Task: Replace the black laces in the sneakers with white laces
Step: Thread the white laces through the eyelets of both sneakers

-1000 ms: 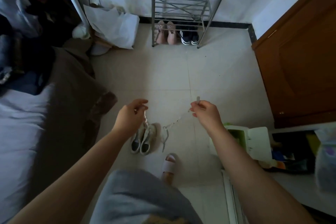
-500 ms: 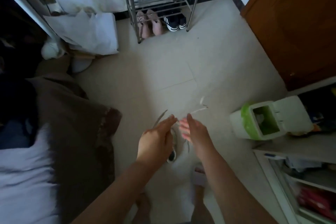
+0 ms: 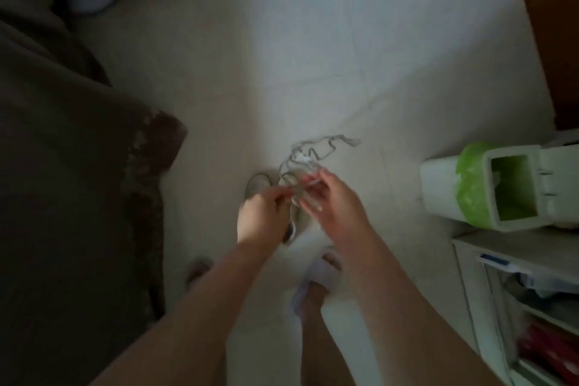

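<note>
The person stands over a pale tiled floor (image 3: 313, 41), both bare forearms reaching down and forward. The left hand (image 3: 263, 213) has its fingers curled, thumb and forefinger pinching a thin pale shoelace (image 3: 316, 150) near the middle of the view. The right hand (image 3: 332, 200) is just beside it, fingers bent inward around the same lace; motion blur prevents telling exactly which fingers make contact. From the two hands the lace runs up and away in a loose tangle, its far end trailing to the right above the floor tiles. Whether that tangle touches the floor cannot be told.

Directly beneath the hands lies a pair of light-coloured low sneakers (image 3: 260, 182), side by side on the floor, largely hidden by the left hand and wrist; only one rounded toe and a strip of the second shoe show.

Below, the person's feet are visible, the right one in a white open slipper (image 3: 316, 276). To the left is a dark brown fabric-covered bed edge (image 3: 78, 166). To the right stands a small white plastic waste bin with a green liner (image 3: 479, 185), lid open, next to a white shelf unit (image 3: 517, 291). A brown wooden door (image 3: 554, 25) occupies the upper right corner.
</note>
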